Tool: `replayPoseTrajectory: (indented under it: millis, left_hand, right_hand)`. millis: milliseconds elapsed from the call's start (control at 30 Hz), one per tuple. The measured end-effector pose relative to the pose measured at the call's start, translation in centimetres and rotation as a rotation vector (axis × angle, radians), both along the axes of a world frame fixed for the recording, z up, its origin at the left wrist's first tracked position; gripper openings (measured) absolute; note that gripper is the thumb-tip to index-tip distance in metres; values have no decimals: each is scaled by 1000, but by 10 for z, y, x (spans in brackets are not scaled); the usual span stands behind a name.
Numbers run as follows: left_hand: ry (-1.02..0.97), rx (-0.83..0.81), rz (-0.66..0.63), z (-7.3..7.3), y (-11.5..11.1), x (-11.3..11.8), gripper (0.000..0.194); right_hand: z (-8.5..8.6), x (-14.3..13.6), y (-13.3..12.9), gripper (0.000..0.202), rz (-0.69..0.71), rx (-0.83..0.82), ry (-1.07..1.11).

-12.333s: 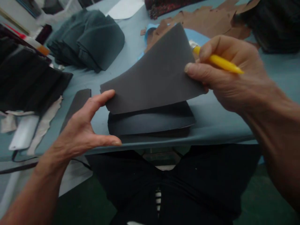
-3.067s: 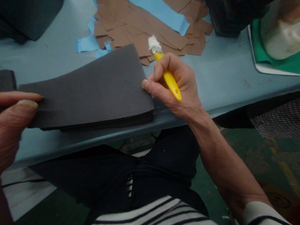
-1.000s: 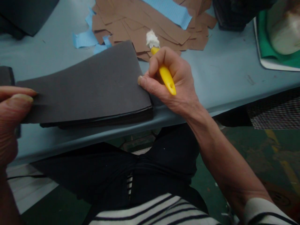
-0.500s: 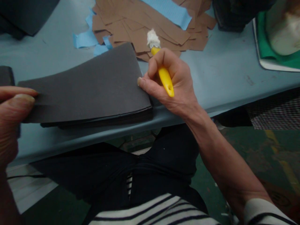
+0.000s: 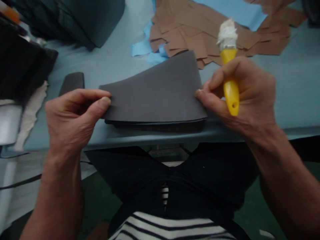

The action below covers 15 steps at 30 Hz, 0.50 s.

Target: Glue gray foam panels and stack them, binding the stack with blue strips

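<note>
A dark grey sheet (image 5: 155, 93) lies over a stack of similar dark pieces (image 5: 162, 126) near the table's front edge. My left hand (image 5: 77, 116) pinches the sheet's left end between thumb and fingers. At the sheet's right edge, the thumb and fingertip of my right hand (image 5: 242, 90) touch it. That same hand is wrapped round a yellow-handled brush (image 5: 231, 95), whose pale, coated bristles point away from me.
Brown pieces (image 5: 190, 36) and light blue strips (image 5: 141, 48) lie scattered behind the sheet. Large dark folded items (image 5: 85, 20) stand at the back left. A small dark block (image 5: 72, 83) rests beyond my left hand on the blue-covered table (image 5: 120, 56).
The view has shifted left, so both hands and the sheet appear further right and more of the table's left side shows. Both hands keep their hold.
</note>
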<state>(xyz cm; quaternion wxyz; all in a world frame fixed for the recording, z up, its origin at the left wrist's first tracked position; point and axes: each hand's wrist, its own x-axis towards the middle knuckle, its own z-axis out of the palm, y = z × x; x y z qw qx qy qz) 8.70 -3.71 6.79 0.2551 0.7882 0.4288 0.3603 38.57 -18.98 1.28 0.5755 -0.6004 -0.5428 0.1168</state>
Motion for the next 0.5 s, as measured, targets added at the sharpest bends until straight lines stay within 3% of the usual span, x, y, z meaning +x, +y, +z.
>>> replayPoseTrajectory:
  millis: [267, 500]
  left_hand:
    - [17, -16, -45, -5, -3, -3, 14]
    - [78, -3, 27, -7, -7, -5, 20]
  right_hand:
    - [6, -2, -1, 29, -46, -20, -100]
    - [9, -4, -2, 28, -65, -51, -97]
